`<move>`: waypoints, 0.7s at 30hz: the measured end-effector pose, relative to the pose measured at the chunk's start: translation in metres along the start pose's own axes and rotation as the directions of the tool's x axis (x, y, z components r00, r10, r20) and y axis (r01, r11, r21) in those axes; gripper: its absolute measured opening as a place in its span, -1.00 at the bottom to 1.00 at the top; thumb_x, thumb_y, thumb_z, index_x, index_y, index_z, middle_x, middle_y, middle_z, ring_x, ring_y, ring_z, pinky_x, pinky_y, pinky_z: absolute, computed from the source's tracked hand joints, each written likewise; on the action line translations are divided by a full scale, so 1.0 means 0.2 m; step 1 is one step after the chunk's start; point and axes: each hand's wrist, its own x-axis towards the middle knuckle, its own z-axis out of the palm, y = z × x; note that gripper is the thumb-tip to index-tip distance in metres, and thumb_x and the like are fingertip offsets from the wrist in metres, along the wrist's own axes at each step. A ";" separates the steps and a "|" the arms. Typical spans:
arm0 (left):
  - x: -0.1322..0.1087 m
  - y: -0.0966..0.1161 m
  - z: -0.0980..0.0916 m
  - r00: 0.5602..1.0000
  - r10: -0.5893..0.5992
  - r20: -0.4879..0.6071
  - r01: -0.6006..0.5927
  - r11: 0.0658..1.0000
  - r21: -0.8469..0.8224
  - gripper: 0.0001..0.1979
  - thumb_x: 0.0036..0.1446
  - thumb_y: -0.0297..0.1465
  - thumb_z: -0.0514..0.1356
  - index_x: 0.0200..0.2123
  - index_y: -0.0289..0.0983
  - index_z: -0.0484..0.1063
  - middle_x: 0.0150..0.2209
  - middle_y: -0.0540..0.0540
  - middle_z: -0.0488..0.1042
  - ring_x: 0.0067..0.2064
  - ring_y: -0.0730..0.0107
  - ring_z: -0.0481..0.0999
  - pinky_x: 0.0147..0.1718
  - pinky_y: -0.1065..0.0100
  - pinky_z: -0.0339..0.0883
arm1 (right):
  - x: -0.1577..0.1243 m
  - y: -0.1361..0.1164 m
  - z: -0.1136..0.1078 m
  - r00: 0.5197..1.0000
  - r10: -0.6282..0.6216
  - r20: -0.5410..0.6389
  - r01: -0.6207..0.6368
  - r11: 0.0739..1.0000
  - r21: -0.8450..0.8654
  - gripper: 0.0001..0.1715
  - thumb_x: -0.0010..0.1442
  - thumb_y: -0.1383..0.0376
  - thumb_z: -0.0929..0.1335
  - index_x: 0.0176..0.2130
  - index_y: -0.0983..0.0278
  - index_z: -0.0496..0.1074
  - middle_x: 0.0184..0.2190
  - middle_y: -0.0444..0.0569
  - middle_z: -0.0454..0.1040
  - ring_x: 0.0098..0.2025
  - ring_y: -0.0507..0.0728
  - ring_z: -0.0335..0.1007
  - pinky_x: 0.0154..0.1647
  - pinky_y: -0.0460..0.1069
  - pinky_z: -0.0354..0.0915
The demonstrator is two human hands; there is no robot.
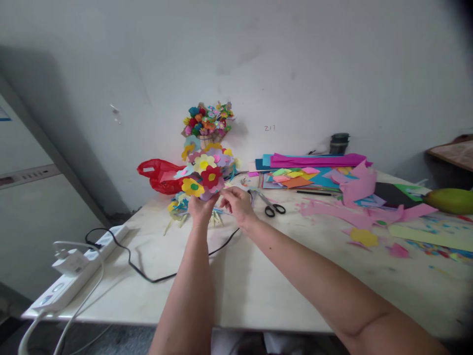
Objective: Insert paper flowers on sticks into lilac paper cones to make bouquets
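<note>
A bouquet of paper flowers (205, 165), with yellow, red, lilac and pale blue blooms, is held up over the table. My left hand (201, 209) grips it from below, its fingers closed and partly hidden by the petals. Beside it, my right hand (236, 202) has its fingers curled in a pinch at the lower right edge of the blooms; what lies between the fingertips is too small to make out. Blue and yellow paper strips (179, 204) show at the left, behind my left hand. Black-handled scissors (273, 209) lie right of my right hand.
A red plastic bag (157, 177) and finished flower arrangements (209, 121) stand behind. Coloured paper sheets (318, 160), pink scraps (358, 185), a dark cup (339, 143) and a green fruit (449, 201) are rightward. A black cable (158, 280) crosses towards the power strip (79, 268).
</note>
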 end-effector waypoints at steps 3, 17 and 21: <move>0.00 0.00 0.00 0.997 0.042 -0.061 -0.031 0.986 0.164 -0.56 -0.38 -0.09 0.38 -0.44 -0.22 0.39 -0.48 -0.10 0.41 -0.19 -0.08 0.48 -0.23 0.10 0.31 | -0.02 -0.02 0.02 0.960 -0.272 -0.068 0.251 0.943 -0.220 -0.80 -0.01 0.15 0.36 -0.43 0.25 0.38 -0.51 -0.14 0.45 -0.54 -0.01 0.22 -0.50 -0.09 0.18; -0.05 0.04 0.02 0.990 0.097 -0.101 -0.068 0.963 0.260 -0.54 -0.25 -0.11 0.35 -0.28 -0.22 0.40 -0.27 -0.12 0.49 -0.09 0.04 0.47 -0.14 0.16 0.28 | 0.05 -0.09 -0.01 0.946 -0.297 -0.128 0.243 0.913 -0.328 -0.54 -0.08 0.26 0.41 -0.13 0.24 0.32 -0.28 -0.10 0.46 -0.49 -0.03 0.28 -0.37 -0.06 0.29; -0.04 0.03 0.03 0.992 0.090 -0.091 -0.057 0.946 0.318 -0.51 -0.22 -0.14 0.35 -0.19 -0.25 0.45 -0.22 -0.18 0.51 -0.08 0.05 0.49 -0.16 0.19 0.29 | 0.06 -0.11 -0.02 0.956 -0.286 -0.067 0.245 0.902 -0.357 -0.71 -0.07 0.30 0.38 -0.25 0.25 0.39 -0.38 -0.13 0.45 -0.44 0.01 0.31 -0.35 -0.05 0.29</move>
